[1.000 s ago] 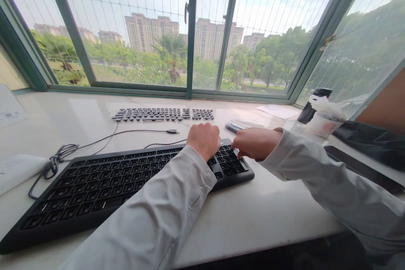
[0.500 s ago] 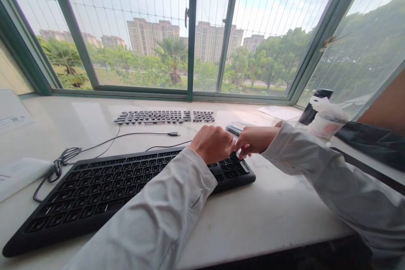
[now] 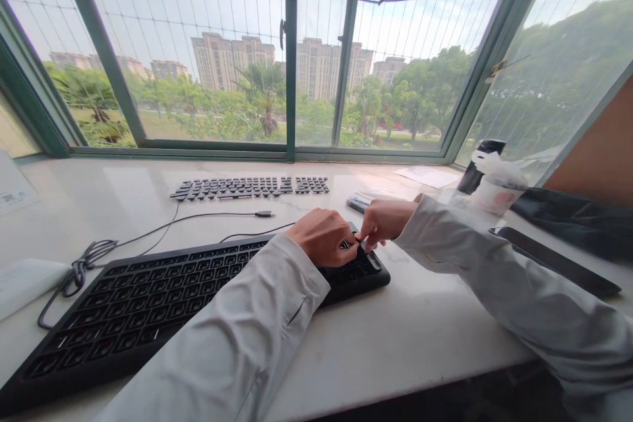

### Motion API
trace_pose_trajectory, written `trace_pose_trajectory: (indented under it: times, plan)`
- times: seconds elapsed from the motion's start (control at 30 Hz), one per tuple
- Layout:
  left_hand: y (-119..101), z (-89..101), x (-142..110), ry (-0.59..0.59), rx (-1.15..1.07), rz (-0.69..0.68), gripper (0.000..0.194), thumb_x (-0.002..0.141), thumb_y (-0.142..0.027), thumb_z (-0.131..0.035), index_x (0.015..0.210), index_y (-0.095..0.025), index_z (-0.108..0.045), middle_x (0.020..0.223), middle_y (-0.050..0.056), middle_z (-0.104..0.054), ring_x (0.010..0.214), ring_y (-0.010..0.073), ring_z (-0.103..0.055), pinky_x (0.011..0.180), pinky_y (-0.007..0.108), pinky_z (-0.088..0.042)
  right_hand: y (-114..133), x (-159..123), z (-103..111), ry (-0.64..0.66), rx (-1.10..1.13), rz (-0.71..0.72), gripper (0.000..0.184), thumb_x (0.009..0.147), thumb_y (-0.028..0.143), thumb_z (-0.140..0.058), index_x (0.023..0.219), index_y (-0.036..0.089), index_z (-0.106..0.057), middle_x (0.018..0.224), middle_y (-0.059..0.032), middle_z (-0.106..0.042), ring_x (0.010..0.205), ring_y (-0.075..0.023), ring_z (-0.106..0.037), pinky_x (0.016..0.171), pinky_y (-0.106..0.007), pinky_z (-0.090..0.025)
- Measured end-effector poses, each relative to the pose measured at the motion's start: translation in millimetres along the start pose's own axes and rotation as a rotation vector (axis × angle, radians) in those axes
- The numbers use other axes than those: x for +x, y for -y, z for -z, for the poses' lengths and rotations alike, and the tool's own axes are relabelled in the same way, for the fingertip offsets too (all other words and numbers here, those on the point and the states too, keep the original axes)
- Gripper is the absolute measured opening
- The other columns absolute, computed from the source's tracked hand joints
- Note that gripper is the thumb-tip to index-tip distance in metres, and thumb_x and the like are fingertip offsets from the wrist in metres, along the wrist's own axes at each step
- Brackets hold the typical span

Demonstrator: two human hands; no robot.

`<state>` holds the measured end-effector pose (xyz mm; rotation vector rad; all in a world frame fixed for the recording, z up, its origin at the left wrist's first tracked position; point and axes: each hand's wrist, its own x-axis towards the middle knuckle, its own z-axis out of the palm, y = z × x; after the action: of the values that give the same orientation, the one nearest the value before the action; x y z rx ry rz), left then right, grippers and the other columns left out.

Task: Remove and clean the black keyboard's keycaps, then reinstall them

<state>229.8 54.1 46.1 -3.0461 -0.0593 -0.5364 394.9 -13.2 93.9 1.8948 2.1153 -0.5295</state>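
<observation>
A black keyboard point(image 3: 198, 287) with its key sockets bare lies slanted across the near part of the counter. My left hand point(image 3: 324, 237) rests over the keyboard's right part, fingers curled in and pinched above the number pad. Right beside it, my right hand point(image 3: 384, 221) bends its fingers down onto the pad's upper right corner, thumb and forefinger close together. Whatever either hand pinches is too small or hidden to make out. Loose black keycaps point(image 3: 237, 187) lie in keyboard order behind, the number-pad group point(image 3: 311, 184) set slightly apart on the right.
A coiled cable point(image 3: 82, 267) with a USB plug point(image 3: 264, 213) lies behind the keyboard. A flat packet point(image 3: 357, 203) sits behind my right hand. To the right are a cup point(image 3: 497, 191), a black bottle point(image 3: 477, 168) and a dark flat object point(image 3: 558, 260). Windows point(image 3: 291, 79) border the counter.
The view has shifted slightly. My left fingertips have come down and nearer over the number pad, a little apart from my right fingers. My right hand stays at the pad's upper right corner.
</observation>
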Motion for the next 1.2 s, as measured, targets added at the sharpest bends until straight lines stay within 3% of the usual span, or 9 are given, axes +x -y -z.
trace_pose_trajectory:
  times: [0.23, 0.37, 0.57, 0.77, 1.2]
  plan:
    - [-0.8, -0.3, 0.8, 0.004, -0.052, 0.029, 0.032, 0.082, -0.034, -0.047, 0.075, -0.023, -0.076, 0.058, 0.005, -0.066, 0.052, 0.0136, -0.056, 0.051, 0.026, -0.029, 2.6, 2.3, 2.4, 0.047, -0.006, -0.036, 0.023, 0.072, 0.030, -0.069, 0.087, 0.014, -0.078, 0.069, -0.0052, -0.071, 0.062, -0.0122, -0.063, 0.062, -0.021, -0.044]
    - [-2.5, -1.9, 1.8, 0.002, -0.069, 0.050, 0.032, 0.081, -0.033, -0.049, 0.068, -0.020, -0.075, 0.054, 0.005, -0.063, 0.049, 0.0126, -0.053, 0.050, 0.026, -0.027, 4.1, 2.8, 3.2, 0.053, 0.017, -0.034, 0.024, 0.071, 0.031, -0.071, 0.084, 0.012, -0.078, 0.069, -0.0056, -0.071, 0.063, -0.0134, -0.064, 0.062, -0.021, -0.044]
    - [-3.1, -4.7, 2.8, -0.034, -0.127, 0.045, 0.035, 0.081, -0.033, -0.048, 0.060, -0.017, -0.071, 0.047, 0.003, -0.055, 0.042, 0.0081, -0.034, 0.047, 0.026, -0.020, 8.8, 0.7, 6.8, 0.075, -0.035, -0.001, 0.021, 0.074, 0.024, -0.067, 0.086, 0.008, -0.077, 0.068, -0.0064, -0.071, 0.065, -0.0134, -0.064, 0.062, -0.019, -0.043]
    - [0.5, -7.7, 2.9, -0.031, -0.297, 0.100, 0.040, 0.081, -0.037, -0.050, 0.052, -0.013, -0.065, 0.043, 0.000, -0.046, 0.048, 0.0076, -0.018, 0.046, 0.024, -0.019, 4.1, 4.2, 6.6, 0.067, -0.071, 0.056, 0.020, 0.075, 0.024, -0.068, 0.086, 0.009, -0.077, 0.067, -0.0061, -0.071, 0.068, -0.0146, -0.064, 0.062, -0.020, -0.042]
    - [7.2, -14.3, 2.6, 0.009, -0.464, 0.198, 0.047, 0.082, -0.046, -0.050, 0.062, -0.007, -0.071, 0.045, -0.002, -0.036, 0.050, 0.0066, -0.025, 0.046, 0.023, -0.018, 1.4, 6.4, 6.1, 0.063, -0.065, 0.062, 0.023, 0.074, 0.025, -0.069, 0.088, 0.008, -0.077, 0.071, -0.0075, -0.073, 0.069, -0.0149, -0.065, 0.064, -0.021, -0.042]
